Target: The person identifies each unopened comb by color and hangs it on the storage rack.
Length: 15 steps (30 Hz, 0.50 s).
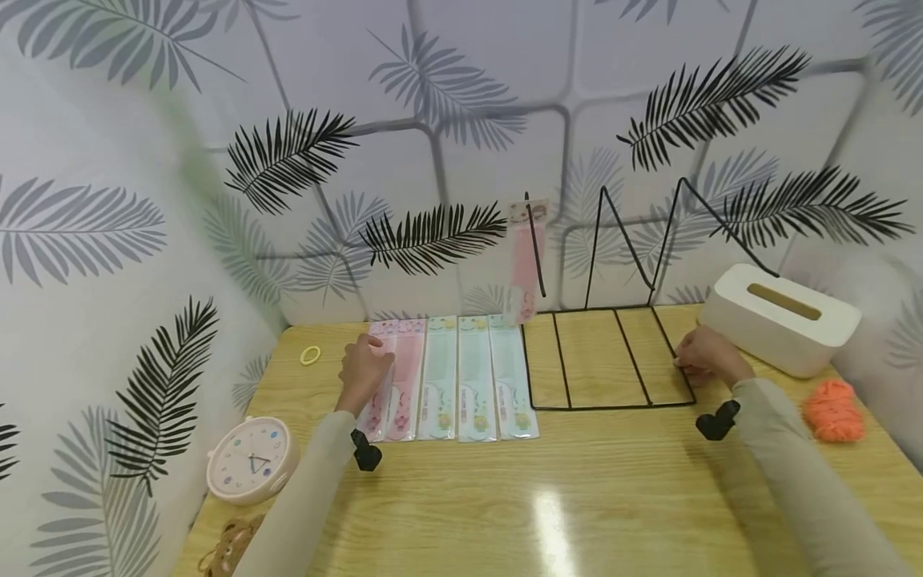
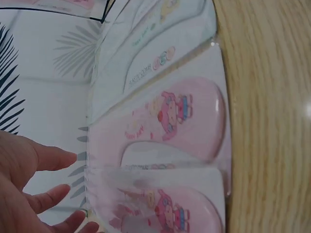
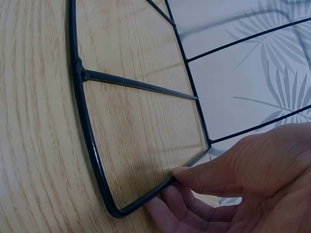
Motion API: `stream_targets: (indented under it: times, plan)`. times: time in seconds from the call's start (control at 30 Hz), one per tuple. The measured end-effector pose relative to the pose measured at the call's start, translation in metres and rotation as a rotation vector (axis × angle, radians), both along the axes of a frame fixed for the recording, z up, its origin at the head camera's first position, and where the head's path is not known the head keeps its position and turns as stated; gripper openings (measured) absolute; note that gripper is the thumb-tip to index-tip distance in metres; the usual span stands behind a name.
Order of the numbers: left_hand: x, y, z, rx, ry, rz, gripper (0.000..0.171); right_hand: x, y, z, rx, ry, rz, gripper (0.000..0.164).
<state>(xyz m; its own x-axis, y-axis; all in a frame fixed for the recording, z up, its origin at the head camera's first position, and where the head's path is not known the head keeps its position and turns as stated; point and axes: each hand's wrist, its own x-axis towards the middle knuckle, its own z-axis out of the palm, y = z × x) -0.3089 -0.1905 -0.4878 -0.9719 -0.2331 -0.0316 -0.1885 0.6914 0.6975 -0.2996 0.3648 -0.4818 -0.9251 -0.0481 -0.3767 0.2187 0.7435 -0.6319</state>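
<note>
Left of centre in the head view, the leftmost pink comb packet (image 1: 374, 418) is lying on the tabletop (image 1: 461, 497), its long axis running up and down the frame. The left hand (image 1: 365, 369), far nearer than the right, is reaching over its upper part with fingers loosely spread and grasping nothing, contact being unclear. Right of centre, the right hand (image 1: 710, 357) is pinching the right-side bar of the black wire rack (image 1: 613, 408).

Left sleeve (image 1: 306, 493): pale beige, long, plain. Right sleeve (image 1: 804, 461): matching colour, length. Left wrist unit (image 1: 367, 453): black, small, angular. Right wrist unit (image 1: 716, 422): black, similar.
</note>
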Motion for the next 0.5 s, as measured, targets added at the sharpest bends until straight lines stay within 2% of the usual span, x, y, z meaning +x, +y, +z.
stream_targets:
  times: [0.07, 0.17, 0.23, 0.33, 0.5]
  plan:
    - [0.004, -0.004, -0.002, -0.046, -0.069, -0.014, 0.046, 0.0, 0.0, 0.0, -0.002, -0.009, -0.002, 0.024]
    - [0.006, -0.009, -0.005, -0.092, -0.137, -0.033, 0.058, 0.0, -0.001, 0.0, -0.01, -0.017, 0.0, 0.035]
    - [0.006, -0.013, -0.006, -0.112, -0.166, -0.037, 0.065, -0.001, -0.001, 0.0, -0.013, -0.015, -0.001, 0.038]
    - [0.004, -0.019, -0.009, -0.115, -0.204, -0.037, 0.077, 0.0, 0.0, 0.0, -0.019, -0.006, -0.01, 0.031]
    - [-0.003, -0.027, -0.014, -0.108, -0.247, -0.041, 0.096, 0.0, 0.001, -0.003, -0.013, -0.016, -0.013, 0.033]
